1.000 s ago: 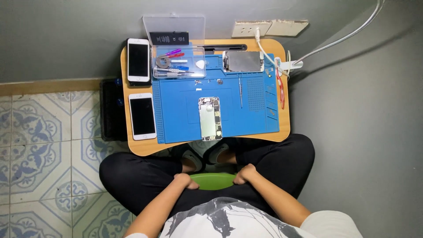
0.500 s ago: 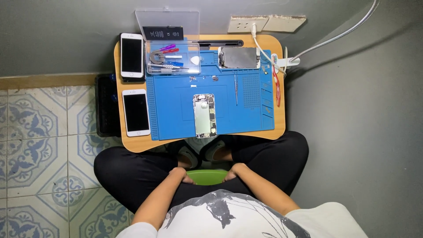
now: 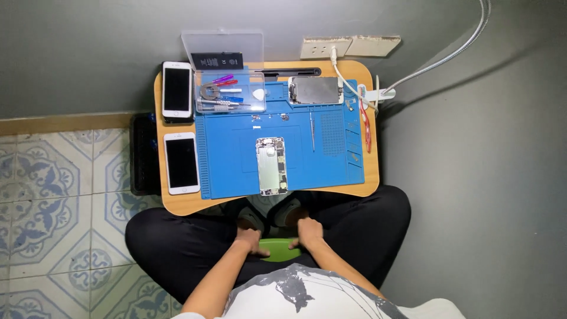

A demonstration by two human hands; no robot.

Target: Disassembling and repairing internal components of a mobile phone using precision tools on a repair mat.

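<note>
Both hands resting on the green plastic stool (image 3: 277,249): left hand (image 3: 249,241) and right hand (image 3: 307,231) gripping its front edge, steadying the seat. Opened silver phone chassis (image 3: 271,166) lying beyond it, untouched.

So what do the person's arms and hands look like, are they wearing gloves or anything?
No gloves: the left hand and right hand are bare, as are both forearms. No watch, ring or long sleeves show. The person wears a white T-shirt with a grey and black print.
</note>
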